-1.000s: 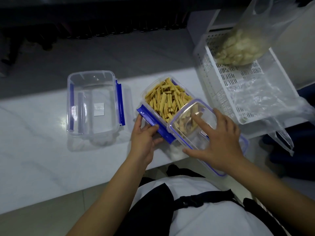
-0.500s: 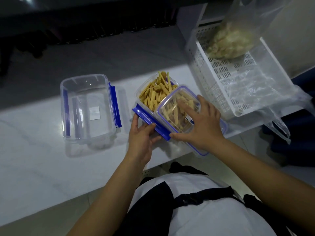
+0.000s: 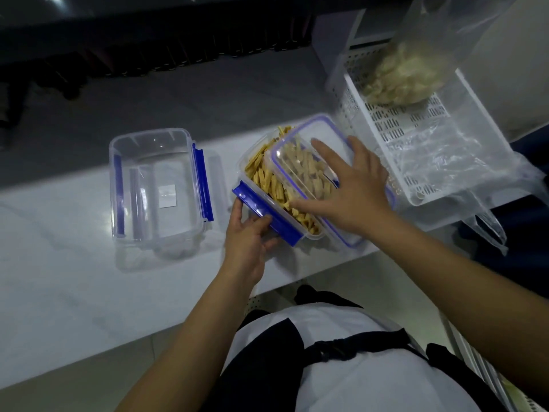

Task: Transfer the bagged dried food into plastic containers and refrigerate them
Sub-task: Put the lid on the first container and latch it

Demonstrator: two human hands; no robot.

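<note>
1. Surroundings: a white basket point(image 3: 421, 162) stands at 2 o'clock on the desk point(image 3: 59, 292), touching or just beside the filled box point(image 3: 276, 191). A bag point(image 3: 407, 75) of pale dried food rests at its far end; loose clear plastic lies inside and spills over its right edge.
2. Obstruction: the lid point(image 3: 300, 162) sits skewed over the filled box, covering its right part; the left strip of yellow sticks point(image 3: 267, 179) stays exposed.
3. Count: two boxes, one filled at centre, one empty box point(image 3: 154, 188) at 9 o'clock, well apart. One lid, one basket, one full bag.
4. Left hand point(image 3: 246, 242): grip curled on the blue latch point(image 3: 267, 215) at the filled box's near-left side, thumb on top.
5. Right hand point(image 3: 353, 188): fingers spread flat, pressing on the lid from above, forearm entering from 4 o'clock.
</note>
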